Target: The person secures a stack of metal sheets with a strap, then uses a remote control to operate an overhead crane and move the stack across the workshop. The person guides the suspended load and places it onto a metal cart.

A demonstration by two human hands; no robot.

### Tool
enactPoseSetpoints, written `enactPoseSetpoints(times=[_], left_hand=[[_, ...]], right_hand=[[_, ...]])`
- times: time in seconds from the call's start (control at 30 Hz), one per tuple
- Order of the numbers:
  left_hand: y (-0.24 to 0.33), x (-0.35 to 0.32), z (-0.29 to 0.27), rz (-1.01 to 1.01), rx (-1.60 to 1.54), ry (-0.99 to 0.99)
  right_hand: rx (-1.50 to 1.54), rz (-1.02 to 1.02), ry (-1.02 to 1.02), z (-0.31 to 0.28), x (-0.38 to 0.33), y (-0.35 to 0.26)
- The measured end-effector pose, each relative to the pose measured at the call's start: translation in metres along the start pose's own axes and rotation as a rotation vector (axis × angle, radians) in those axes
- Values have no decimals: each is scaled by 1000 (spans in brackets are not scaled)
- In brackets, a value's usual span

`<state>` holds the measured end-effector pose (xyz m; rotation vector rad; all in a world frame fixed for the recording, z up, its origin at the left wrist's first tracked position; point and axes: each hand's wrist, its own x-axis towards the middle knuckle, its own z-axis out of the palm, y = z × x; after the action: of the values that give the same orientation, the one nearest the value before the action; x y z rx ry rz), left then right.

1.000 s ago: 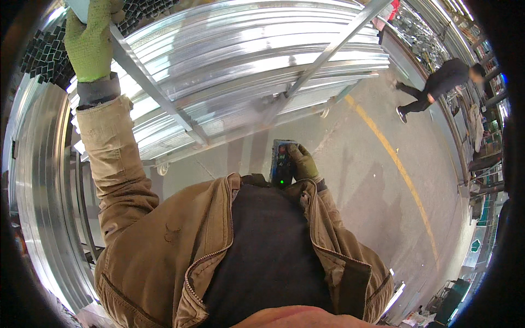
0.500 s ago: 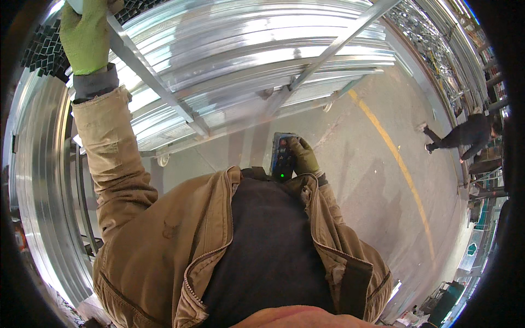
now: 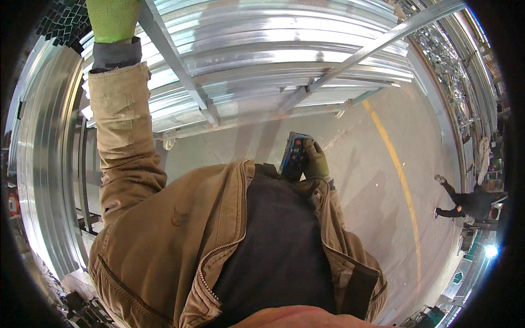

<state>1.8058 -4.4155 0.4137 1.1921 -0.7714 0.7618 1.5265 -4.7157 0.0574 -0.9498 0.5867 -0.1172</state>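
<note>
My right hand (image 3: pixel 316 159), in a dark green glove, holds a handheld remote control (image 3: pixel 293 157) with coloured buttons close to my chest. My left hand (image 3: pixel 112 19), in a bright green glove, reaches up and forward to the top edge of the picture, against a stack of shiny metal profiles (image 3: pixel 262 60); its fingers are cut off by the frame. Two grey metal bars (image 3: pixel 180 65) cross over the stack in a V shape.
More long metal profiles (image 3: pixel 46 164) lie along the left. The stack sits on a cart with a small white wheel (image 3: pixel 168 143). A yellow line (image 3: pixel 402 186) runs along the concrete floor. A person (image 3: pixel 465 203) in dark clothes walks at the right.
My left arm has stretched further up, so the hand is now partly out of view. The person at the right has walked down along the floor. The remote stays in my right hand.
</note>
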Motion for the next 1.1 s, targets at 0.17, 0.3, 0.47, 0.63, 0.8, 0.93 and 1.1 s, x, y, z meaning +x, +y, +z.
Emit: enactPoseSetpoints(times=[0.17, 0.3, 0.47, 0.63, 0.8, 0.93, 1.1], left_hand=[[-1, 0, 6, -51, 59, 94], [2, 0, 6, 63, 11, 14], [2, 0, 5, -6, 30, 55], [-2, -2, 1, 25, 13, 49], [-2, -3, -2, 73, 24, -14], [-1, -6, -1, -1, 111, 101], [4, -8, 3, 43, 64, 6]], right_hand=[[-5, 44, -56, -7, 1, -3], [32, 44, -63, -8, 0, -9], [9, 13, -44, 0, -3, -10], [21, 51, -72, 3, -5, -11], [6, 33, -49, -1, -4, -12], [60, 49, -99, -6, 2, -9], [35, 61, -83, -9, 3, -9]])
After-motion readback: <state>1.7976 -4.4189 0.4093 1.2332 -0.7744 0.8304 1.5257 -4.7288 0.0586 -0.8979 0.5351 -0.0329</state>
